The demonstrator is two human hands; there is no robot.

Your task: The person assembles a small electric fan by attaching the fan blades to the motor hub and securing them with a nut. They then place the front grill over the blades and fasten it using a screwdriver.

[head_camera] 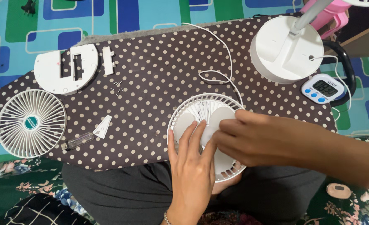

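Note:
A round white fan head (201, 109) with pale blades lies at the near edge of a brown polka-dot board (151, 83). My left hand (191, 166) rests flat on the blades, fingers spread and pointing away. My right hand (255, 139) reaches in from the right, its fingertips pressed on the blade hub beside the left fingers. A white cable (218, 62) runs from the fan head toward the round white fan base (286, 48) at the back right.
The white front grille (31, 123) lies at the left edge, with a white back cover plate (65, 68), a small white bar (107, 61), loose screws (117, 88), a white triangular piece (103, 127) and a clear-handled tool (78, 141) nearby. A digital timer (324, 88) sits far right.

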